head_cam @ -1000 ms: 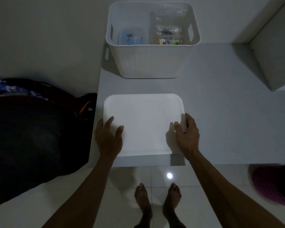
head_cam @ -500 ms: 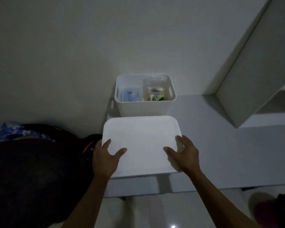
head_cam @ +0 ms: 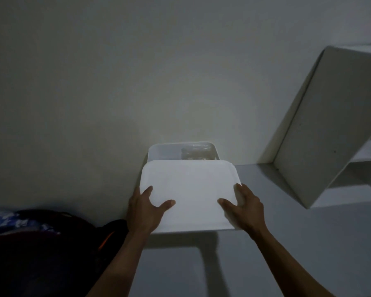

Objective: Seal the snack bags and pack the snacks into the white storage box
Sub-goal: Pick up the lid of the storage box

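I have lifted the white lid [head_cam: 189, 189] off the table's near edge and carried it toward the storage box [head_cam: 159, 150] at the far edge. My left hand [head_cam: 145, 209] and right hand [head_cam: 243, 207] grip its near corners. Snack bags [head_cam: 196, 153] sit inside, so closing comes next.

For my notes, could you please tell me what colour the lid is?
Plain white, shown best in the head view: lid.
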`<state>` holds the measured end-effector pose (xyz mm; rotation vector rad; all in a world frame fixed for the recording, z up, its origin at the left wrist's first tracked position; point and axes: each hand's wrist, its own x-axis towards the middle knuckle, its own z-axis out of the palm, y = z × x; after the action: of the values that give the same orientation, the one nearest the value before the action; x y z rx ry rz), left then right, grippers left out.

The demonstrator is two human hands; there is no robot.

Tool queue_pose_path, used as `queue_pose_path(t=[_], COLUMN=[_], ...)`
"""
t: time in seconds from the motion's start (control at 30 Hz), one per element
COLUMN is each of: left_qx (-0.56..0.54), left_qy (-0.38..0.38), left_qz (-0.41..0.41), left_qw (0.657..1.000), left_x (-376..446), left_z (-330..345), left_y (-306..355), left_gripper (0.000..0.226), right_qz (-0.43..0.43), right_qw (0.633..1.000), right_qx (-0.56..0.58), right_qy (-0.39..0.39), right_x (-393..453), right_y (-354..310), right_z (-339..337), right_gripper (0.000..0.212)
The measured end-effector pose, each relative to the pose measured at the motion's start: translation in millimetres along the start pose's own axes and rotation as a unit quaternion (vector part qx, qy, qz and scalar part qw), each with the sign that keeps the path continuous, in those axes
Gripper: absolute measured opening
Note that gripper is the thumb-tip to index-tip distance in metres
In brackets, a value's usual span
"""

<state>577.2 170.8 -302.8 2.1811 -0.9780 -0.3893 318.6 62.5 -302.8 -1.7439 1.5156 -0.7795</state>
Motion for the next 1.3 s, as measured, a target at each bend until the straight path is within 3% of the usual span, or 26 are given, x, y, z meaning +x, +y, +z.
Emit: queue_pose_path(t=[0.5,0.73,1.0,1.3], left_qx=[0.03,0.044,0.061,0.106], left_qy=[-0.019,-0.041,-0.025,0.012], left_qz=[-0.069,-0.109,-0.096,-0.052], left_qw=[0.997,0.992,0.993,0.993], left_x=[155,182,198,192], left_z=[48,64,72,83], left_y=[28,20,15,6], left_gripper=[0.107,0.108,0.105,0.101], right_qz=[0.022,0.041,0.025,0.017], right_qw=[0.998,0.996,0.998,1.0], right_qx=[0.028,0.031,0.019,0.014], right_qy=[-0.057,-0.078,-0.048,0.004], right_x=[174,203,212,212], right_y=[-18,-11,-6,-4], right_z=[55,79,90,90], right_gripper=[0.093,0.092,0.086,0.052])
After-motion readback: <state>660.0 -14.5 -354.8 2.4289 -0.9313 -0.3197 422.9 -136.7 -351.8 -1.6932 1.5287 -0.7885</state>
